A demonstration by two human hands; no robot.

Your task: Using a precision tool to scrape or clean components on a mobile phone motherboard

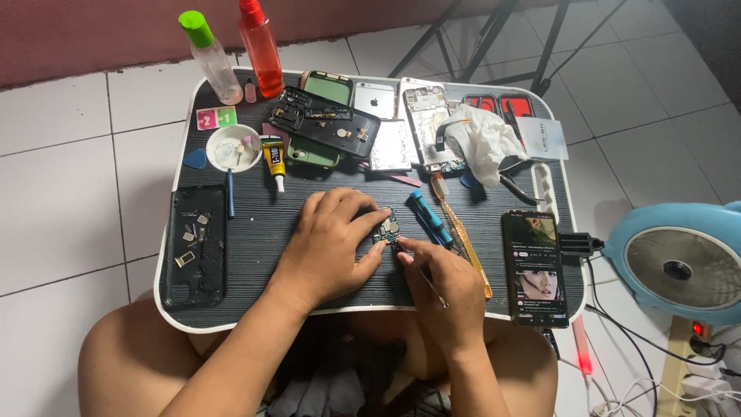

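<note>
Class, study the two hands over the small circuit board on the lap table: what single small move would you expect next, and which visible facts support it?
Probably a slight lift or nudge with the thin metal tool in the right hand. Its fingertips meet the small circuit board at its near edge, while the left hand pins the board to the lap table with fingers on both sides. The tool's tip is hidden.

Lap tray (pixel 255 224), dark ribbed top: phones (pixel 534 266), bottles (pixel 261 48), dish (pixel 233 147), glue (pixel 273 158), tissue (pixel 482 139), board (pixel 388 229), screwdriver (pixel 430 218).

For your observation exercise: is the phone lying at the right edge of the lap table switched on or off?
On. The phone lies flat with its screen lit, showing a picture, and a cable is plugged into its side.
</note>
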